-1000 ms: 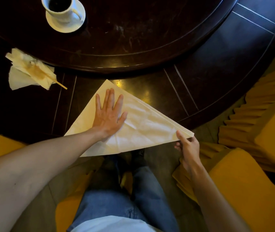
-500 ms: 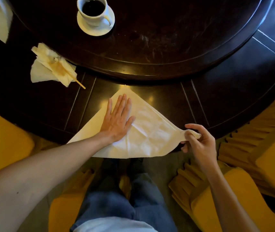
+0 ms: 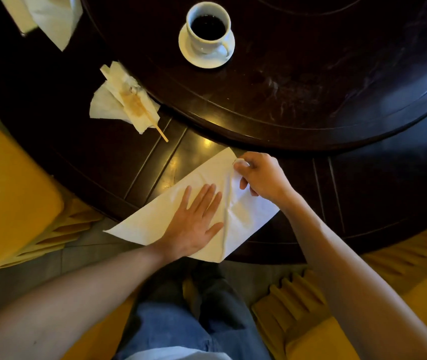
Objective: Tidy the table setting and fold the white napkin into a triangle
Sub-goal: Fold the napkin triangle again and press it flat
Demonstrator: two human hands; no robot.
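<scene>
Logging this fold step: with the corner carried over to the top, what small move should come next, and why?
Probably lay the pinched corner down on the top point and let go. The right hand holds that corner of the white napkin close to the apex, while the left hand presses flat beside the raised fold, which is not creased yet.

Probably a restaurant: dark round table (image 3: 363,193) with raised turntable (image 3: 311,74), yellow-covered chairs (image 3: 7,193)
</scene>
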